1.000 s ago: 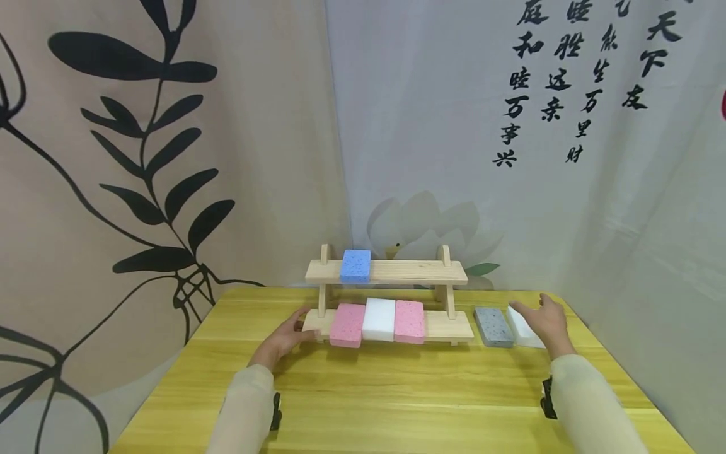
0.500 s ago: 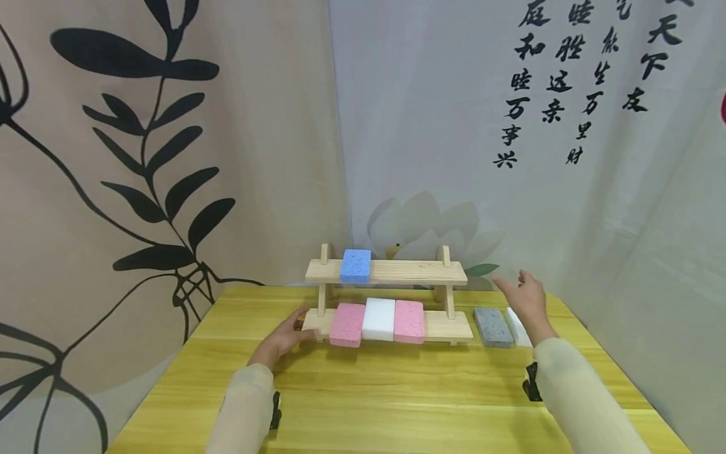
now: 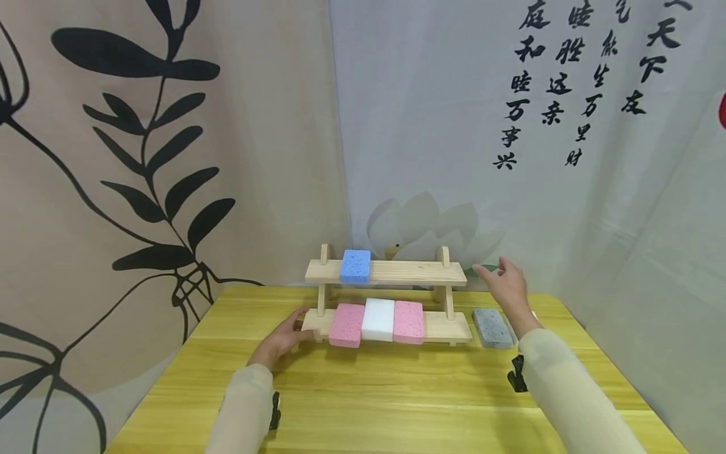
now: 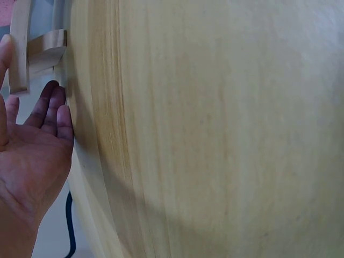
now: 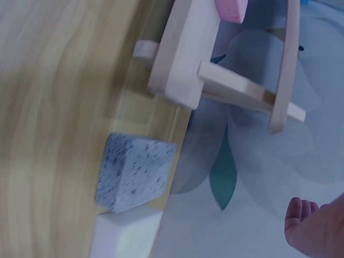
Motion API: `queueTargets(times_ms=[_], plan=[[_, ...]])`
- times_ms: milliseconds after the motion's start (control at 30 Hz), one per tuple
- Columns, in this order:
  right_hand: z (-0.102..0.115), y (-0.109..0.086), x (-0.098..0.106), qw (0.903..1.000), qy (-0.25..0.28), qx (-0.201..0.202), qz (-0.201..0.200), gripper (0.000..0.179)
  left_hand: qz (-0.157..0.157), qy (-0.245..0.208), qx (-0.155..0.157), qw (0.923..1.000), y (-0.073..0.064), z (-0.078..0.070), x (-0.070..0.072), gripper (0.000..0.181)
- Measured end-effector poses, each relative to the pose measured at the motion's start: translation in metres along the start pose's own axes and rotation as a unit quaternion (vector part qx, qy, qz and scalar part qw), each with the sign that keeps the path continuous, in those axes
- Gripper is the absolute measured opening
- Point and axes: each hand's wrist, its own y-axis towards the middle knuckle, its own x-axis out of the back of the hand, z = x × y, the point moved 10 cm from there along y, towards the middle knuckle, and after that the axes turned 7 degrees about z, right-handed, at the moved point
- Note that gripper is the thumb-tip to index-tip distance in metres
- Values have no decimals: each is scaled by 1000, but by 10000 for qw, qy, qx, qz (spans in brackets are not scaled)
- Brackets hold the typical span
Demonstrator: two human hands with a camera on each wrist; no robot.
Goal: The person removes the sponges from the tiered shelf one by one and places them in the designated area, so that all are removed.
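Observation:
A two-tier wooden rack (image 3: 420, 273) stands on the table. My left hand (image 3: 283, 338) holds the left end of its lower shelf, thumb at the front and fingers behind; in the left wrist view several fingers (image 4: 51, 110) stretch out below the plank. My right hand (image 3: 507, 291) hovers right of the rack, thumb and fingers spread, holding nothing. A blue sponge (image 3: 355, 266) lies on the top shelf. Below it sit a pink sponge (image 3: 346, 325), a white sponge (image 3: 378, 320) and another pink sponge (image 3: 408, 322), side by side.
On the table right of the rack lie a grey speckled sponge (image 3: 492, 328) and a white sponge (image 5: 126, 234), mostly covered by my right arm in the head view. A printed cloth (image 3: 420, 126) hangs close behind the table (image 3: 397, 397).
My right hand has moved left and away from over the white sponge on the table, toward the rack, with nothing in it. My left hand and the sponges have stayed put.

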Motion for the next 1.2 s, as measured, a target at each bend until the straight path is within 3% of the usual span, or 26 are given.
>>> queueTargets(times_ms=[700,1200], plan=[[60,0,-43,9978,475,433,157,89,-20,49,5,10000,0,1,1,81],[95,-9,-95,9946,699,540,545,91,-109,121,9,9999,0,3,3,80]])
